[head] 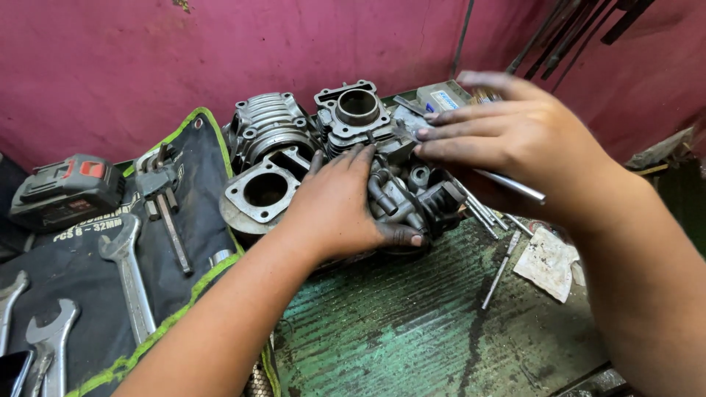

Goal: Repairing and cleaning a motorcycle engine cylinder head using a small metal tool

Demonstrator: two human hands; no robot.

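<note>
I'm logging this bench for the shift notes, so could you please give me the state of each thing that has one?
Left hand: palm down, gripping the carburetor.
Carburetor: on the bench, held.
Right hand: fingers flat, holding a metal rod.
Metal rod: tilted, lifted.
Cylinder block: upright, bore empty.
Tool roll: unrolled, wrenches lying on it.
Battery pack: detached, lying loose.

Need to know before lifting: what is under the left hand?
The left hand rests on a grey metal carburettor-like engine part upon the worn green bench. The palm hides the part's near side.
</note>
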